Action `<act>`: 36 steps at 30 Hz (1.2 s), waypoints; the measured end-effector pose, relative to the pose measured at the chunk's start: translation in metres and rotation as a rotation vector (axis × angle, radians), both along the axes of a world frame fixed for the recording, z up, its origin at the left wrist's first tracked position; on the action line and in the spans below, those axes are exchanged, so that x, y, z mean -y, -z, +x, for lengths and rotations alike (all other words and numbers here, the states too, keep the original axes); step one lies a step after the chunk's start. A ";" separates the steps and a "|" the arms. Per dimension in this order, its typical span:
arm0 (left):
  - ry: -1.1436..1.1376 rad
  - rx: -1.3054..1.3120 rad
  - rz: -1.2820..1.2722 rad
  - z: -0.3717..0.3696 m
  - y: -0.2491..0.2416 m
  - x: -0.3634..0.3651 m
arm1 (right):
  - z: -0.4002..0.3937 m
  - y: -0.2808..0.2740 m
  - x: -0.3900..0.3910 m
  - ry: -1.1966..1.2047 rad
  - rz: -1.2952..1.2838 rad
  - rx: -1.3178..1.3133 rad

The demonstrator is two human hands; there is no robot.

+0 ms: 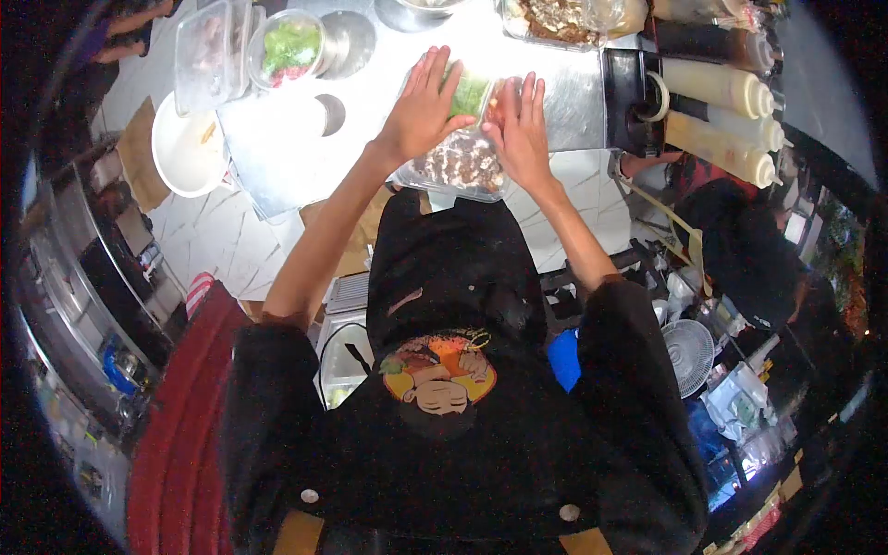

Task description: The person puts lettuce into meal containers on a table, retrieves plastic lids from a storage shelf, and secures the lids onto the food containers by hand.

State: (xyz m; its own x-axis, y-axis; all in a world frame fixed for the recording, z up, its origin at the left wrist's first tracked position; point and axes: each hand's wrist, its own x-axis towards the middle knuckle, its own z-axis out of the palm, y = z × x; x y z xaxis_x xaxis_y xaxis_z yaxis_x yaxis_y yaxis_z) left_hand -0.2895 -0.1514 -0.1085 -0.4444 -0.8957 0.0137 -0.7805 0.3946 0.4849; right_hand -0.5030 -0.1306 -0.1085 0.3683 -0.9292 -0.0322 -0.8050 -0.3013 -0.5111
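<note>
A transparent takeout container [460,179] sits at the near edge of the bright metal counter. Inside it, chopped brown food [453,162] streaked with white sauce fills the near part, with shredded greens [470,95] and something red farther back. My left hand [423,109] lies flat over the container's left side, fingers stretched out. On the right side my right hand [523,129] rests with its fingers extended and thumb pointing inward. Both palms appear to press on the top of the container; whether a lid is fully seated cannot be made out.
Another food container [555,23] stands at the back. Squeeze bottles [717,85] line the right side, beside a black holder [632,102]. A lettuce tub [289,51], a plastic box [205,55] and a white bucket [188,148] are left. A person in black [740,231] is at right.
</note>
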 end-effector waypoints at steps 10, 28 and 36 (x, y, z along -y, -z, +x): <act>-0.080 0.014 -0.163 -0.003 0.012 0.006 | -0.001 0.017 0.037 -0.037 -0.202 0.075; 0.159 0.115 -0.050 0.011 0.008 -0.037 | 0.002 0.008 -0.010 -0.131 -0.095 -0.032; 0.092 0.079 0.015 0.010 -0.007 -0.043 | 0.002 0.014 -0.012 -0.161 -0.141 -0.039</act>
State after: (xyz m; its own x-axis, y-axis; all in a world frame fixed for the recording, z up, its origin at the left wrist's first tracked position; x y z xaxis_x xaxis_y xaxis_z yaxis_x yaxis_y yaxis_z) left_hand -0.2796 -0.1087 -0.1014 -0.5242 -0.8507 -0.0381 -0.7773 0.4598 0.4295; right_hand -0.5014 -0.1185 -0.1222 0.5136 -0.8546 0.0764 -0.7589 -0.4940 -0.4244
